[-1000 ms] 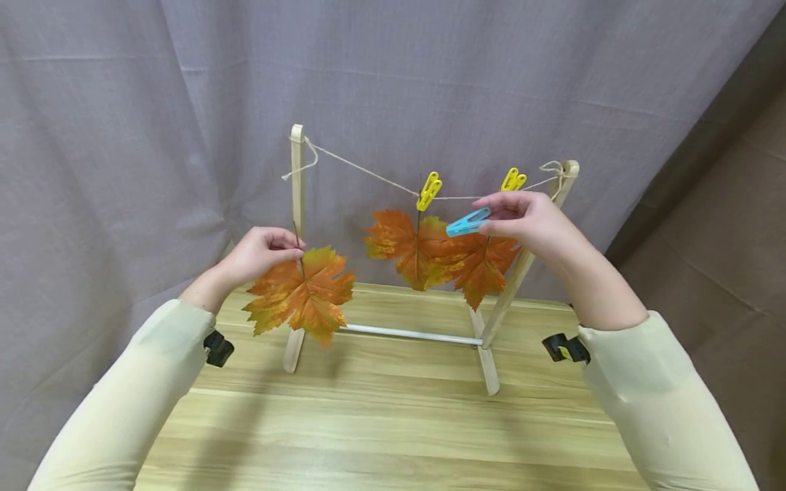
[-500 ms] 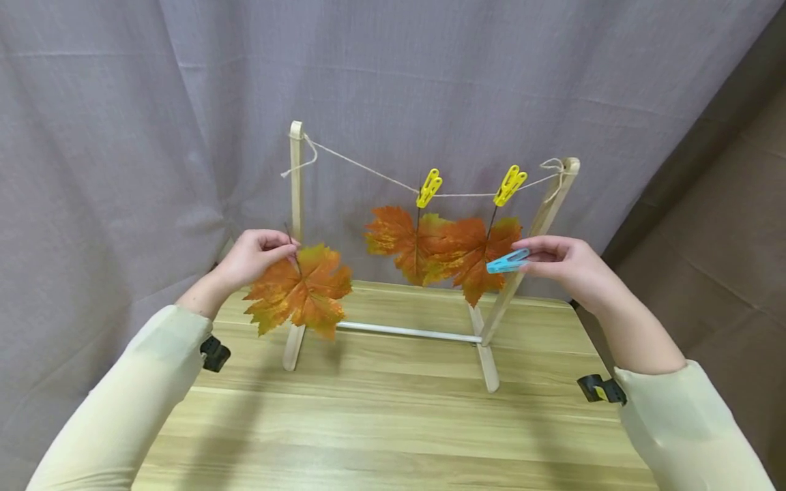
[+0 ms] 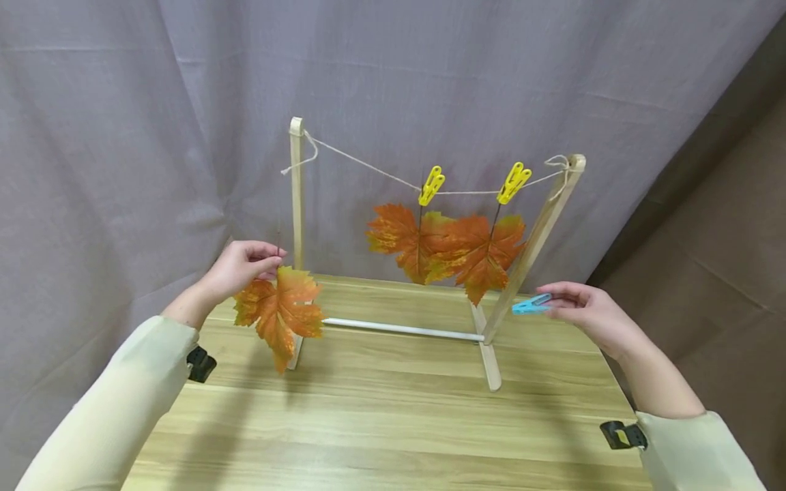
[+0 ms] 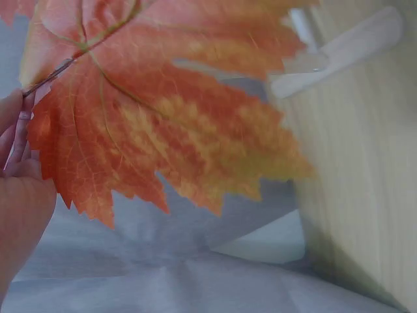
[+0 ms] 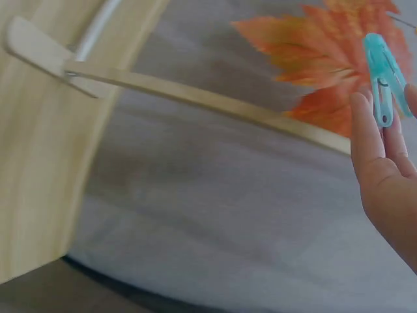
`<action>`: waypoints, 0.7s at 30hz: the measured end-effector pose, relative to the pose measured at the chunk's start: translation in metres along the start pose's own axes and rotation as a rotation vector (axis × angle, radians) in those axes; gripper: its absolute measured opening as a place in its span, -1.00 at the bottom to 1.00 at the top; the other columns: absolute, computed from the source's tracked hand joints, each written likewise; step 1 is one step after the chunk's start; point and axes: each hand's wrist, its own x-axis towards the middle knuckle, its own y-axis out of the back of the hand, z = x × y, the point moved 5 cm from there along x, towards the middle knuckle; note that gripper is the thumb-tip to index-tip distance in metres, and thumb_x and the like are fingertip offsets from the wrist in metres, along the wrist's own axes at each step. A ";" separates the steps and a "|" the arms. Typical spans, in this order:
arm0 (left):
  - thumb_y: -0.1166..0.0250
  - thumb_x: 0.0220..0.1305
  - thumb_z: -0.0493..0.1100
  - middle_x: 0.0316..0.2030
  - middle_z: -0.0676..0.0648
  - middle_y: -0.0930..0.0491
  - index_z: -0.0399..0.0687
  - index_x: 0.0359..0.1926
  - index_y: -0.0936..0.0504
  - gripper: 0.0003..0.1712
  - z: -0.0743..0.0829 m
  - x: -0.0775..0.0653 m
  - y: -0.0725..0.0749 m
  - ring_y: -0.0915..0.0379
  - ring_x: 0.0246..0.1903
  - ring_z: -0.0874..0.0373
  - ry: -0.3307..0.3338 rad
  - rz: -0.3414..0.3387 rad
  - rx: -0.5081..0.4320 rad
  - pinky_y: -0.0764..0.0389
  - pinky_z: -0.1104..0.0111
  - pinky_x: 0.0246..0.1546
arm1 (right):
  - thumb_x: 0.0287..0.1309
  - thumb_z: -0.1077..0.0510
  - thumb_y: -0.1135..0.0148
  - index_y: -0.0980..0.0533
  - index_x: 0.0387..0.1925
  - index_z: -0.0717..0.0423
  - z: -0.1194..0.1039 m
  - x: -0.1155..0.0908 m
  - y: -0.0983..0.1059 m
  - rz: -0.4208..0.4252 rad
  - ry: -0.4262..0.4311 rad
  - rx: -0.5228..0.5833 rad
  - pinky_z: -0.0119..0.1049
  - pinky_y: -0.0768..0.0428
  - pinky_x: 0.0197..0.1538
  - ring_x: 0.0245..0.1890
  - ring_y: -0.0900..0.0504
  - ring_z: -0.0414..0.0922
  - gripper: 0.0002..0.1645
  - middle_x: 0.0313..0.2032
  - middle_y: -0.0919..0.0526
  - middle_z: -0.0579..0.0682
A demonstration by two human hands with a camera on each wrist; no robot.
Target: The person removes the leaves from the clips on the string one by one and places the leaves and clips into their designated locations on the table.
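Note:
My left hand pinches the thin dark stem of an orange artificial maple leaf, which hangs in front of the rack's left post. In the left wrist view the leaf spreads out from the fingers, its veins and stem showing. Off to the right of the rack, my right hand holds a light blue clothespin between thumb and fingers. The right wrist view shows this clothespin gripped at its handle end. Two more maple leaves hang overlapping from the string, by yellow clothespins on their stems.
A wooden rack with a left post and a leaning right post stands on the wood-grain table. Sagging twine joins the post tops. A white rod runs low between the feet. Grey curtain hangs behind.
My right hand has moved down and to the right with the blue clothespin, away from the hanging leaves. My left hand has shifted slightly left and down with its leaf, which has turned a little.

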 end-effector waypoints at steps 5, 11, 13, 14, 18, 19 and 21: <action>-0.12 0.31 -0.34 -0.04 -0.46 -0.53 -0.54 0.02 -0.47 -0.66 -0.014 -0.006 -0.004 -0.55 -0.40 0.45 0.008 -0.028 -0.005 -0.66 0.44 -0.33 | 0.21 0.35 -0.11 -0.52 -0.14 -0.22 0.029 -0.004 -0.003 -0.037 -0.015 0.068 -0.59 -0.55 -0.18 -0.23 -0.61 -0.43 -0.62 -0.27 -0.66 -0.35; -0.14 0.25 -0.42 -0.17 -0.37 -0.59 -0.61 -0.02 -0.46 -0.68 -0.031 -0.014 -0.010 -0.53 -0.38 0.45 -0.003 -0.051 -0.024 -0.66 0.42 -0.35 | 0.23 0.29 -0.12 -0.46 0.02 0.15 0.058 -0.004 -0.006 -0.032 -0.085 0.026 -0.59 -0.54 -0.16 -0.22 -0.59 -0.46 -0.69 -0.26 -0.62 -0.42; -0.15 0.23 -0.44 -0.25 -0.29 -0.62 -0.62 -0.04 -0.46 -0.69 -0.038 -0.017 -0.013 -0.52 -0.41 0.44 -0.008 -0.062 -0.023 -0.66 0.43 -0.37 | 0.24 0.25 -0.12 -0.37 0.09 0.36 0.066 -0.004 -0.009 -0.028 -0.116 0.002 -0.58 -0.54 -0.14 -0.21 -0.58 -0.47 -0.59 -0.26 -0.60 -0.44; -0.15 0.22 -0.44 -0.28 -0.26 -0.62 -0.63 -0.05 -0.47 -0.69 -0.041 -0.018 -0.014 -0.52 -0.42 0.43 -0.005 -0.072 -0.024 -0.66 0.43 -0.37 | 0.24 0.24 -0.12 -0.32 0.11 0.45 0.070 -0.004 -0.010 -0.030 -0.126 -0.007 -0.58 -0.54 -0.14 -0.21 -0.57 -0.48 -0.52 -0.25 -0.59 -0.44; -0.16 0.21 -0.43 -0.35 -0.23 -0.62 -0.62 -0.06 -0.48 -0.69 -0.055 -0.024 -0.021 -0.51 -0.46 0.38 0.010 -0.116 -0.017 -0.65 0.43 -0.39 | 0.24 0.24 -0.11 -0.21 0.13 0.61 0.087 -0.005 -0.017 -0.039 -0.142 -0.007 -0.58 -0.54 -0.13 -0.21 -0.56 -0.49 -0.42 -0.25 -0.57 -0.43; -0.16 0.22 -0.43 -0.35 -0.22 -0.61 -0.62 -0.06 -0.47 -0.69 -0.059 -0.026 -0.023 -0.50 -0.46 0.38 0.018 -0.127 -0.020 -0.65 0.43 -0.38 | 0.24 0.24 -0.11 -0.21 0.13 0.62 0.091 -0.005 -0.019 -0.043 -0.144 0.000 -0.57 -0.54 -0.13 -0.21 -0.56 -0.49 -0.42 -0.24 -0.58 -0.41; -0.15 0.21 -0.43 -0.36 -0.20 -0.61 -0.63 -0.06 -0.47 -0.69 -0.067 -0.029 -0.026 -0.49 -0.45 0.38 0.031 -0.149 -0.021 -0.65 0.43 -0.37 | 0.24 0.25 -0.12 -0.21 0.13 0.62 0.101 -0.004 -0.024 -0.051 -0.152 0.010 -0.57 -0.54 -0.13 -0.22 -0.56 -0.49 -0.41 -0.24 -0.59 -0.37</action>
